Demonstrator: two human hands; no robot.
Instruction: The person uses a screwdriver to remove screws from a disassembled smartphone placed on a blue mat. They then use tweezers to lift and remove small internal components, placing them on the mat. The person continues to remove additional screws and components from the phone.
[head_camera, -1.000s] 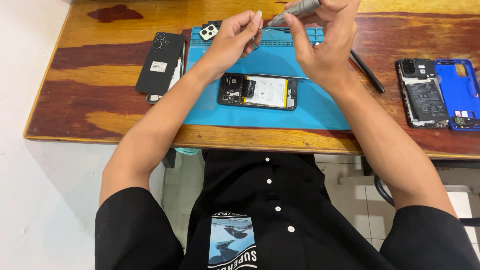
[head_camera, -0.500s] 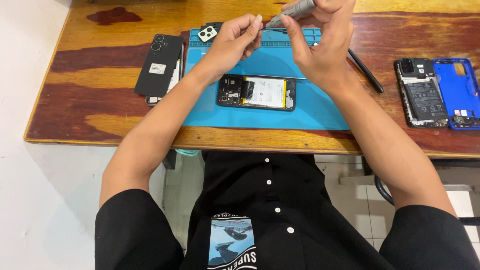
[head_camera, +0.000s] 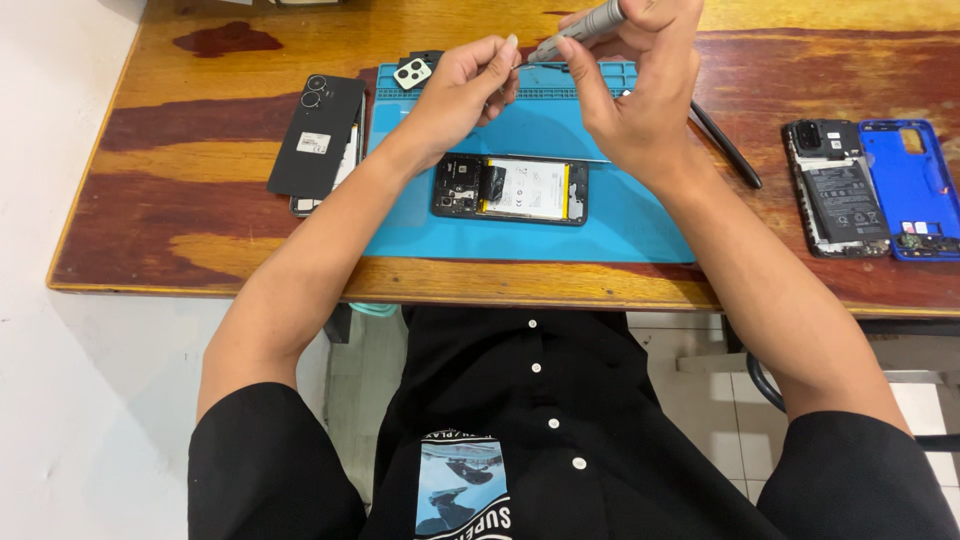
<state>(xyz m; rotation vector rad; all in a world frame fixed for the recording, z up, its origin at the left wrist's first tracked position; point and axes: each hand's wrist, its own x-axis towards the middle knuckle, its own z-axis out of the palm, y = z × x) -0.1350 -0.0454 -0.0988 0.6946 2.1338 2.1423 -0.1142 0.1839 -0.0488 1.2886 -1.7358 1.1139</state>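
1. Fingers of the right hand: curled closed around a grey screwdriver, upper centre of the frame; the tool slants down to the left, its thin tip towards the left hand.
2. Left hand: upper centre, just left of the right hand; fingertips pinched together at the screwdriver tip. Whether anything small sits between them cannot be told.
3. Both hands: raised above the far part of the blue mat, not resting on it.
4. Opened phone: centre of the frame, lying flat on the mat, back removed, white battery and dark circuit parts showing; below both hands and untouched by them.
5. Black back cover: upper left of the frame, on the wooden table, just beside the mat's left edge, resting on another flat piece.
6. Small camera part: at the mat's upper left corner, near the left wrist.
7. Black pen-shaped tool: right of the mat, lying slantwise on the table.
8. Second opened phone: right of the frame, beside a blue back cover at the right edge.
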